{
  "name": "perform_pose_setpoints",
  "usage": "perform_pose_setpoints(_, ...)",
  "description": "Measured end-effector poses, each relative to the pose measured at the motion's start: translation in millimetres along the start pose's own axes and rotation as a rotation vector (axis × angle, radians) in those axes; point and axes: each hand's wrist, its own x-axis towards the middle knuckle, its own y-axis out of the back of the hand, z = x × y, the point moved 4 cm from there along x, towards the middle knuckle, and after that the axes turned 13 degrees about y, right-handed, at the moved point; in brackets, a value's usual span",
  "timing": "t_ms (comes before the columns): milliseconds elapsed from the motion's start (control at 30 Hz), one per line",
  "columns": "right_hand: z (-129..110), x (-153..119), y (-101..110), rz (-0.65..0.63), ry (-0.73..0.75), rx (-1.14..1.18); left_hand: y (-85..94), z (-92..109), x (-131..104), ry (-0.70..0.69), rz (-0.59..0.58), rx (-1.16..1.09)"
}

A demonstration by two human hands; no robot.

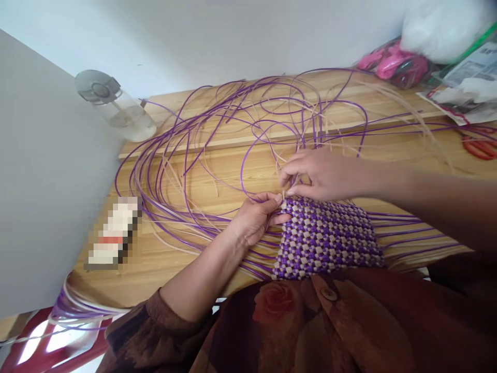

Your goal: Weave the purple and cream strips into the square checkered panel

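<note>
A purple and beige woven panel [326,238] lies at the table's front edge, against the person's clothing. Long loose purple and beige strands [190,129] fan out from its sides and far edge. My left hand [254,217] pinches the panel's far left corner between thumb and fingers. Just above that corner, my right hand [314,173] has its fingers curled and closed around thin beige strands near the far edge. Its fingertips partly cover the strands, so exactly which ones it holds is unclear.
A clear bottle with a grey lid [116,106] stands at the back left of the wooden table [240,166]. A pixelated object [114,233] lies at left. Red-handled scissors [479,145], a pink bundle [399,65] and plastic bags [466,93] are at right. Strands hang off the left edge.
</note>
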Motion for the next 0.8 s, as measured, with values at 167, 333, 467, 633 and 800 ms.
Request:
perform_pose_setpoints(167,-37,-35,-22,0.319,0.077,-0.294,-0.9,-3,1,-0.019,0.009,0.006)
perform_pose_setpoints(333,-52,-38,-40,0.528,0.003,-0.370,-5.4,-1,-4,-0.013,0.006,0.009)
perform_pose_setpoints(467,-50,-32,-41,0.552,-0.053,-0.402,-7.3,1,-6,-0.018,0.022,0.024)
perform_pose_setpoints(633,-56,-36,-41,0.599,-0.051,-0.215,-4.5,0,-3,-0.060,0.035,0.044)
perform_pose_setpoints(800,-58,-50,-51,0.583,-0.099,0.011,-1.2,-1,0,-0.070,0.062,0.049)
